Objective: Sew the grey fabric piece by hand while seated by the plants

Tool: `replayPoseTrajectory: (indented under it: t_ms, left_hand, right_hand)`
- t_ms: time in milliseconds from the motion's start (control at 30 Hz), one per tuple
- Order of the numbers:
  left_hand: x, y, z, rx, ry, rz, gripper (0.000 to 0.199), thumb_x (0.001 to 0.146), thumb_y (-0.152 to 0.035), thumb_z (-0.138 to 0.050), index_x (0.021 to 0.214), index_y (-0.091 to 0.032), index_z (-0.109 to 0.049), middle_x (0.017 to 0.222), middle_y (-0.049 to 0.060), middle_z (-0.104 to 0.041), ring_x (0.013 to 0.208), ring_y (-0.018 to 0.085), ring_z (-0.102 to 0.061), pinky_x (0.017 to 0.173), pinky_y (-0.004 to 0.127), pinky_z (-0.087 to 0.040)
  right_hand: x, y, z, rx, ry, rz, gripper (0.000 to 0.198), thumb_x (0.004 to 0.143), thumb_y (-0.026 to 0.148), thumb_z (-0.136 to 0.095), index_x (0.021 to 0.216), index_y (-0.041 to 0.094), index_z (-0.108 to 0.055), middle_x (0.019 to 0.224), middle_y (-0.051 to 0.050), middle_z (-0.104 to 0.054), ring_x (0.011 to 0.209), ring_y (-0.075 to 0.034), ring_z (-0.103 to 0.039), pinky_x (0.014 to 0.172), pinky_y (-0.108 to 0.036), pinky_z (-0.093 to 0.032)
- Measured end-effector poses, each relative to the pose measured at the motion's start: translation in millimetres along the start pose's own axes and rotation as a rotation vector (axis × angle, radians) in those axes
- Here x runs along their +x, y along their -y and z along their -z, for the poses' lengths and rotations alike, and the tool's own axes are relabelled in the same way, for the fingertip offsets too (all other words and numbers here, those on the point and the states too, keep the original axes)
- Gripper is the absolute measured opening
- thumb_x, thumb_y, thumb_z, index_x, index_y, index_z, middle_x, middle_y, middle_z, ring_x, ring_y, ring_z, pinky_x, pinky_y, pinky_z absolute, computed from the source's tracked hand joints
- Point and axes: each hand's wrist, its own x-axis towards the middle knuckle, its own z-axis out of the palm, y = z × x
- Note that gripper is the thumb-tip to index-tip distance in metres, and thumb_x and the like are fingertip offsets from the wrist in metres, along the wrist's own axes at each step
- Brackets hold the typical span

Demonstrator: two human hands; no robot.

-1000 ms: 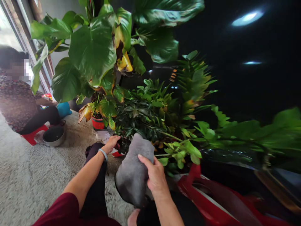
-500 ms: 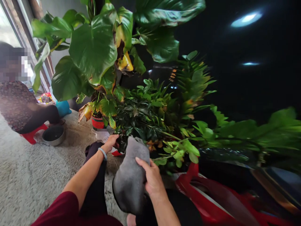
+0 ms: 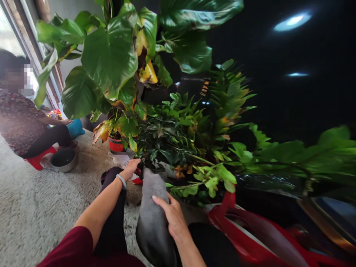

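Note:
My right hand (image 3: 168, 213) grips a soft grey cloth (image 3: 152, 218), the thumb lying on top and the fingers at its right edge. The cloth hangs over my lap, its narrow end towards the plants. My left hand (image 3: 132, 168), with a pale bangle (image 3: 121, 181) at the wrist, reaches to the lower edge of a dark-leaved plant (image 3: 164, 139). Its fingers are bent together, and what they hold among the shaded leaves cannot be made out. A red and white pot edge (image 3: 137, 181) shows just below that hand.
A large broad-leaved plant (image 3: 109, 55) stands ahead in a red pot (image 3: 115, 144). To the left a person (image 3: 25, 118) sits on a red stool (image 3: 41, 158) by a grey basin (image 3: 63, 160). Red bodywork (image 3: 250, 230) lies close on the right, beneath leafy branches (image 3: 214, 178).
My right hand has drawn the grey cloth down and slightly left, away from the leaves. My left hand stays in nearly the same place. The seated person's head and arm have shifted slightly.

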Motion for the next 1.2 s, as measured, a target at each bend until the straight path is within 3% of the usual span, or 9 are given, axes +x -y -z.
replayPoseTrajectory:
  t_ms: [100, 167, 333, 400, 500, 667, 867, 1100, 1200]
  left_hand:
    - [-0.5, 0.5, -1.5, -0.003, 0.03, -0.007, 0.027, 0.091, -0.037, -0.049, 0.081, -0.014, -0.061, 0.056, 0.0, -0.059, 0.042, 0.011, -0.048, 0.047, 0.024, -0.041]
    - [-0.8, 0.2, -2.6, 0.01, 0.022, -0.001, 0.028, 0.09, -0.038, -0.05, 0.081, -0.014, -0.061, 0.054, -0.001, -0.058, 0.041, 0.011, -0.048, 0.048, 0.024, -0.042]
    - [-1.2, -2.5, -2.1, 0.035, 0.018, -0.005, 0.031, 0.092, -0.038, -0.05, 0.082, -0.014, -0.065, 0.051, -0.002, -0.055, 0.041, 0.01, -0.044, 0.045, 0.021, -0.035]
    - [-1.1, -2.8, -1.2, 0.043, 0.034, -0.006, 0.033, 0.093, -0.038, -0.048, 0.081, -0.013, -0.066, 0.054, 0.0, -0.059, 0.042, 0.009, -0.044, 0.044, 0.021, -0.033]
    - [-1.1, -1.5, -0.8, 0.031, 0.007, 0.004, 0.031, 0.091, -0.039, -0.052, 0.079, -0.014, -0.063, 0.052, -0.001, -0.056, 0.043, 0.01, -0.047, 0.046, 0.021, -0.037]
    - [-1.8, -0.4, -3.8, -0.029, 0.03, -0.007, 0.03, 0.089, -0.041, -0.055, 0.078, -0.014, -0.062, 0.051, -0.002, -0.056, 0.042, 0.011, -0.049, 0.048, 0.023, -0.041]
    - [0.0, -0.9, -3.8, -0.195, 0.112, -0.119, 0.03, 0.084, -0.039, -0.064, 0.082, -0.01, -0.069, 0.062, 0.002, -0.065, 0.062, 0.014, -0.059, 0.064, 0.024, -0.048]
    - [0.9, -2.4, 0.5, -0.035, 0.075, 0.002, 0.041, 0.084, -0.054, -0.06, 0.072, -0.014, -0.06, 0.052, -0.001, -0.057, 0.045, 0.011, -0.051, 0.05, 0.023, -0.042]
    - [-1.1, -3.3, -1.4, -0.031, 0.085, -0.014, 0.041, 0.084, -0.054, -0.061, 0.071, -0.015, -0.058, 0.048, -0.002, -0.053, 0.044, 0.011, -0.051, 0.048, 0.023, -0.041]
  right_hand:
    - [10.2, 11.4, 1.9, 0.081, -0.144, 0.077, 0.04, 0.048, 0.038, -0.085, 0.081, 0.019, -0.072, 0.067, -0.002, -0.074, 0.061, -0.023, -0.066, 0.06, -0.032, -0.052]
    - [12.1, 12.2, -2.4, 0.081, -0.149, 0.123, 0.039, 0.051, 0.039, -0.085, 0.082, 0.02, -0.072, 0.07, -0.002, -0.075, 0.064, -0.023, -0.067, 0.061, -0.032, -0.052]
    - [-1.5, -8.4, -14.9, -0.073, 0.102, 0.074, 0.032, 0.053, 0.034, -0.082, 0.081, 0.019, -0.075, 0.071, -0.003, -0.075, 0.064, -0.025, -0.067, 0.062, -0.033, -0.052]
    - [-5.4, -13.5, -14.0, -0.074, 0.13, 0.026, 0.031, 0.052, 0.034, -0.081, 0.078, 0.02, -0.075, 0.068, -0.003, -0.074, 0.062, -0.025, -0.067, 0.06, -0.034, -0.052]
    - [-1.5, -7.9, -7.6, -0.016, 0.056, 0.008, 0.037, 0.052, 0.038, -0.082, 0.083, 0.02, -0.075, 0.068, -0.002, -0.075, 0.062, -0.026, -0.068, 0.06, -0.034, -0.052]
    - [11.9, 10.4, -6.9, 0.022, -0.116, 0.121, 0.039, 0.049, 0.04, -0.084, 0.081, 0.019, -0.073, 0.068, -0.002, -0.074, 0.063, -0.024, -0.066, 0.06, -0.032, -0.051]
    - [2.7, 7.1, -19.9, -0.121, 0.167, 0.088, 0.034, 0.054, 0.034, -0.081, 0.082, 0.017, -0.075, 0.069, -0.003, -0.074, 0.064, -0.023, -0.065, 0.061, -0.031, -0.051]
    - [7.5, 63.4, -8.1, 0.19, 0.001, 0.091, 0.04, 0.048, 0.035, -0.085, 0.083, 0.019, -0.073, 0.068, -0.002, -0.074, 0.06, -0.024, -0.067, 0.059, -0.033, -0.053]
    - [9.0, 67.7, -11.7, 0.314, -0.023, 0.054, 0.036, 0.044, 0.034, -0.085, 0.075, 0.02, -0.072, 0.066, -0.003, -0.074, 0.063, -0.026, -0.07, 0.062, -0.035, -0.055]
